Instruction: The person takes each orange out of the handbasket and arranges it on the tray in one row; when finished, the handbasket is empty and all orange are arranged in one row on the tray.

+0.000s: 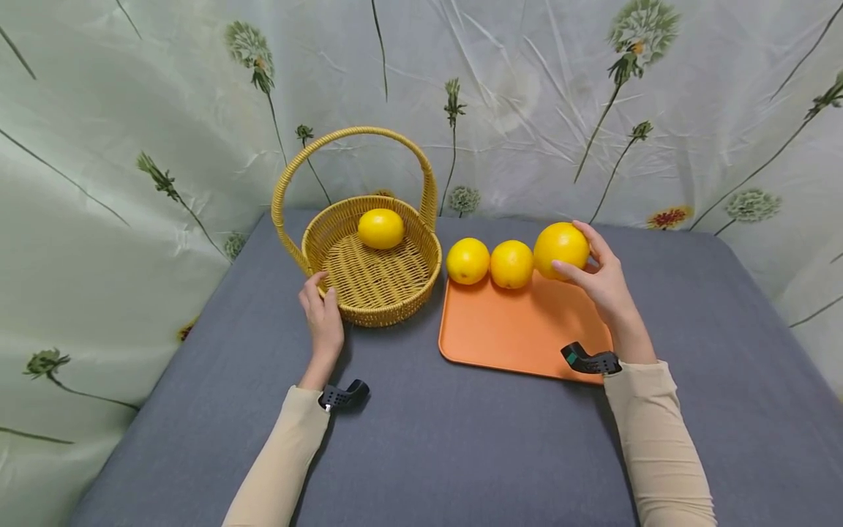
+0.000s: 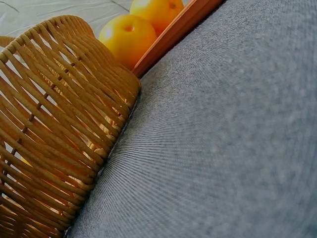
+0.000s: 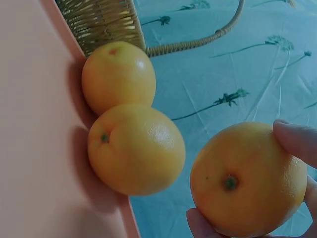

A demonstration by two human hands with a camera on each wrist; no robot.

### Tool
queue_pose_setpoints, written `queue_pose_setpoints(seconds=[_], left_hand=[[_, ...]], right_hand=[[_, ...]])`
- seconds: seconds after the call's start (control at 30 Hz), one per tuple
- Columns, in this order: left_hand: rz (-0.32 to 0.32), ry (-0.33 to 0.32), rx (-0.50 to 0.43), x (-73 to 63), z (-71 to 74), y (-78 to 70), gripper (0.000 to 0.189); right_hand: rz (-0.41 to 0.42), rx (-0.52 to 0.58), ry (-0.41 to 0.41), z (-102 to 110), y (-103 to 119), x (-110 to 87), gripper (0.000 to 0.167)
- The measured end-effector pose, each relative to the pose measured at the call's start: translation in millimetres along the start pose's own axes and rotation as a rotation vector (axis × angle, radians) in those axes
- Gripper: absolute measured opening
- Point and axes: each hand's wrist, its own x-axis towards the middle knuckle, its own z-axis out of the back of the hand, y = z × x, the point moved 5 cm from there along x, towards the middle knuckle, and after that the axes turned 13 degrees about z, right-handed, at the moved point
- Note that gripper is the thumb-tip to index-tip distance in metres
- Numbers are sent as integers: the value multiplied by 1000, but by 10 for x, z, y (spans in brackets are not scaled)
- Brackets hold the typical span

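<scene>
My right hand (image 1: 611, 287) holds an orange (image 1: 561, 250) between thumb and fingers, over the back right of an orange tray (image 1: 520, 333). In the right wrist view this held orange (image 3: 252, 183) hangs apart from the other two. Those two, a left orange (image 1: 468, 261) and a middle orange (image 1: 511, 264), sit side by side along the tray's back edge. My left hand (image 1: 324, 322) grips the near left rim of a round wicker basket (image 1: 394, 313). Inside the basket, toward its back, lies one more yellow-orange fruit (image 1: 381, 228). The left wrist view does not show the left fingers.
A tall arched handle (image 1: 356, 132) rises over the basket. Basket and tray stand close together on a grey cloth-covered table (image 1: 408, 439). Behind the table hangs a pale curtain (image 1: 514, 146) printed with flowers.
</scene>
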Motion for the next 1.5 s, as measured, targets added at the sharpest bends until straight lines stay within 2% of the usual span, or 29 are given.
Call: queue_pose_setpoints(seconds=[0.27, 0.5, 0.8, 1.0, 1.5], left_hand=[[32, -6, 16, -16, 0, 9, 37], [22, -11, 20, -20, -7, 0, 38], [18, -16, 28, -15, -2, -5, 38], [21, -1, 23, -21, -8, -5, 38], [22, 7, 16, -35, -3, -4, 38]], right_hand=[[-74, -65, 10, 39, -105, -25, 68], [-120, -51, 7, 92, -191, -20, 71], [-185, -93, 34, 107, -332, -29, 71], [-213, -87, 56, 86, -450, -36, 73], [-223, -118, 90, 79, -543, -43, 77]])
